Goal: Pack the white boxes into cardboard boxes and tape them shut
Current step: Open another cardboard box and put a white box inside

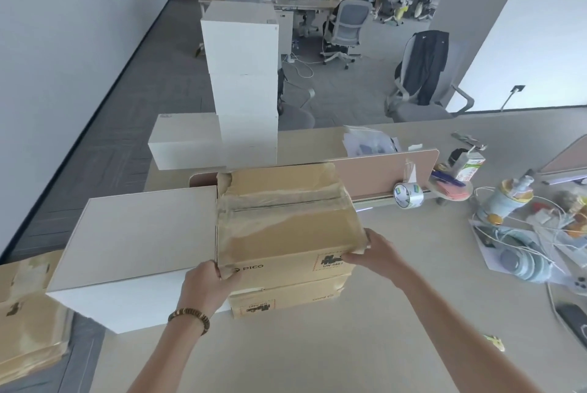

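Observation:
A taped cardboard box (286,221) printed PICO sits on top of a second cardboard box (286,297) on the table. My left hand (206,284) grips its near left corner. My right hand (378,249) grips its near right corner. A large white box (136,252) lies flat right beside it on the left. Behind, a stack of white boxes (241,81) rises above another flat white box (184,144). A roll of clear tape (408,195) stands by the pink divider (381,173).
Another cardboard box (28,322) sits lower at the far left. The table's right side holds cables, headphones (521,262), a drink carton (468,165) and small clutter. Office chairs and several seated people are in the room behind.

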Demonstrator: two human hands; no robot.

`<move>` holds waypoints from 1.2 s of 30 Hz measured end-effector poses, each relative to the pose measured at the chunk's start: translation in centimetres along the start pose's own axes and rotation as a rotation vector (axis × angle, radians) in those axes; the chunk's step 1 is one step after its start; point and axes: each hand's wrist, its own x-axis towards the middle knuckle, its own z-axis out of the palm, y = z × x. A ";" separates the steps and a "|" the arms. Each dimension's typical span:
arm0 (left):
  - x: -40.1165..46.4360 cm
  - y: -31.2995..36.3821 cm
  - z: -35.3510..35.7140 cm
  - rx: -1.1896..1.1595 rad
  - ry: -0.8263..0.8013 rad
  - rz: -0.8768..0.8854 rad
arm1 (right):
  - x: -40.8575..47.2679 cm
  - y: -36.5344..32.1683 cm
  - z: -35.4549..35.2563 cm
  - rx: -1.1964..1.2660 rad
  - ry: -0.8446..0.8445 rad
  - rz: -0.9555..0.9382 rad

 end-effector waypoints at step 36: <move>-17.2 11.9 11.5 -0.302 0.313 0.084 | -2.5 14.0 -12.9 0.170 -0.160 -0.395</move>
